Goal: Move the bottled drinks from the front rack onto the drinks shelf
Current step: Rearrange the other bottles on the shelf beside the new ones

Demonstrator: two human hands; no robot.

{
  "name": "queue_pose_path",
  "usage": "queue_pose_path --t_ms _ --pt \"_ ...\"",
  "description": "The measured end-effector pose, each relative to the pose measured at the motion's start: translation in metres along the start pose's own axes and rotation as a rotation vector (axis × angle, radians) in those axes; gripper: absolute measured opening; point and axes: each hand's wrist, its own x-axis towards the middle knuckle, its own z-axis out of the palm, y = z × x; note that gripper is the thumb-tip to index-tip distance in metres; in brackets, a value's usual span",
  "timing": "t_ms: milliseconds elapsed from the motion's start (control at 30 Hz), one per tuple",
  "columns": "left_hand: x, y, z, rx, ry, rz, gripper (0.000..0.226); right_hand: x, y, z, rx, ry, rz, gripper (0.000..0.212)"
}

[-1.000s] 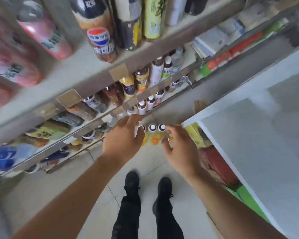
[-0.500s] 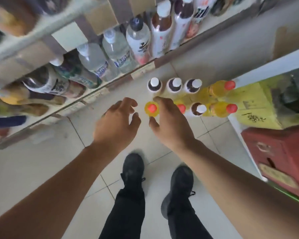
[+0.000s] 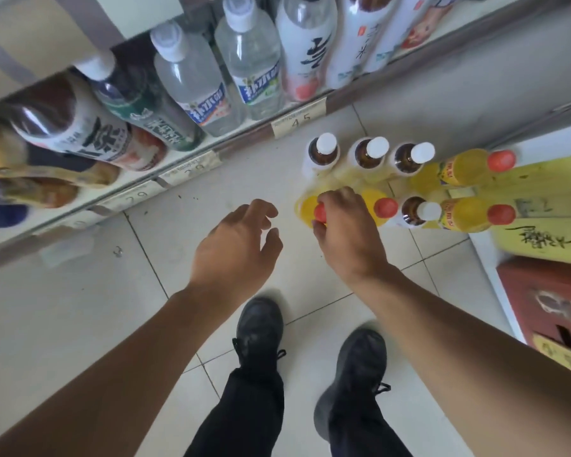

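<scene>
Nearest the camera, at six o'clock, two black shoes (image 3: 259, 331) stand on the pale tiled floor (image 3: 80, 324), with dark trouser legs below them. Both bare forearms reach up and away from the lower corners.

The left hand (image 3: 234, 249) hovers over the floor just left of centre, its fingers (image 3: 261, 209) loosely spread and grasping nothing. Just beside it, toward three o'clock, the right hand (image 3: 346, 232) curls its fingertips (image 3: 343, 196) round the red cap (image 3: 320, 213) of a yellow drink bottle (image 3: 305, 209), pinching it from above.

That bottle is the leftmost of a cluster of bottled drinks standing on the floor at about two o'clock. In the same row, going right, are another red-capped yellow bottle (image 3: 384, 207), a brown bottle with a white cap (image 3: 421, 212) and a third yellow bottle (image 3: 472, 214). Behind them stand three more white-capped brown bottles (image 3: 370, 153) and one more yellow bottle (image 3: 468, 166). A thin wrap may bind some of them, though the picture is too soft to be sure.

At three o'clock a yellow carton (image 3: 541, 206) sits just beside the cluster, with a red box (image 3: 554, 301) nearer.

Farthest off, from nine to one o'clock, runs the drinks shelf (image 3: 244, 133), its edge carrying price tags (image 3: 299, 119). On it stand clear water bottles (image 3: 192, 80), white-labelled bottles (image 3: 305, 44) and a dark tea bottle (image 3: 80, 127).
</scene>
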Motion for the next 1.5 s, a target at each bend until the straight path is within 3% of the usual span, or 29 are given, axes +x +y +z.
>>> queue_pose_path --t_ms 167,367,633,767,867,967,1233,1367,1500 --pt "-0.016 0.014 -0.028 -0.004 -0.023 0.008 0.021 -0.018 -0.017 -0.042 -0.004 -0.02 0.029 0.027" --pt "-0.043 0.051 -0.09 -0.1 -0.068 -0.021 0.03 -0.053 -0.06 -0.153 0.059 0.058 0.008 0.021" --pt "-0.091 0.149 -0.239 -0.252 -0.225 0.138 0.074 -0.108 -0.156 -0.392 0.226 0.112 -0.094 0.027" --pt "-0.128 0.215 -0.334 -0.321 -0.257 0.271 0.065 -0.14 -0.212 -0.522 0.185 0.14 -0.175 0.022" --pt "-0.157 0.257 -0.395 -0.361 -0.189 0.379 0.059 -0.165 -0.252 -0.602 0.175 0.178 -0.222 0.019" --pt "-0.183 0.294 -0.446 -0.414 -0.127 0.474 0.068 -0.184 -0.284 -0.662 0.229 0.278 -0.279 0.027" --pt "-0.236 0.369 -0.549 -0.724 0.02 0.63 0.058 -0.214 -0.339 -0.755 0.441 0.545 -0.339 0.046" --pt "-0.249 0.392 -0.584 -0.971 0.015 0.695 0.061 -0.221 -0.347 -0.765 0.496 0.52 -0.346 0.043" --pt "-0.254 0.413 -0.621 -1.065 0.003 0.756 0.067 -0.223 -0.345 -0.763 0.562 0.453 -0.335 0.035"
